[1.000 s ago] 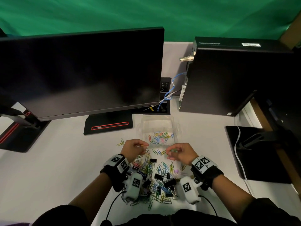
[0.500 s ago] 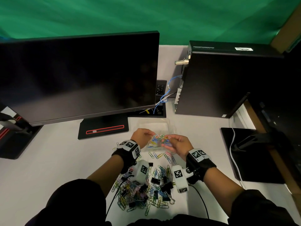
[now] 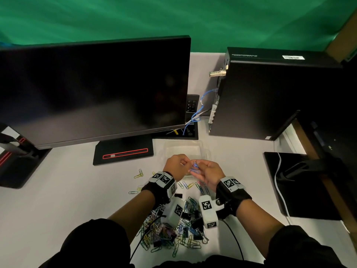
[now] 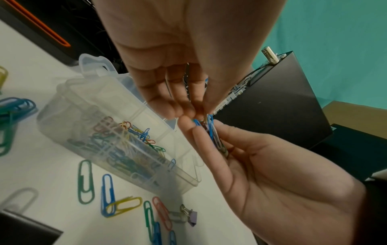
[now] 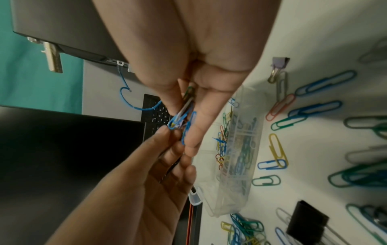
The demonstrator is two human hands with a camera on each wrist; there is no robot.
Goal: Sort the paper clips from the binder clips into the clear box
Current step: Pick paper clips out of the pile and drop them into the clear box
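Hands now raised together above the clear box (image 3: 185, 149) at mid-desk, up from the loose pile; a transfer is judged imminent. Right hand (image 3: 207, 174) is clamped on bunched paper clips (image 4: 212, 131); left hand (image 3: 176, 165) pinches their tips. Binder clips (image 3: 195, 222) are left near the front edge. No legible writing; the tower label (image 3: 293, 57) is unreadable.

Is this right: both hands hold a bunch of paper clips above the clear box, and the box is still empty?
Not empty. The left wrist view shows the clear box already holding many coloured clips. The rest stands: left hand and right hand both pinch the bunch of paper clips above it.
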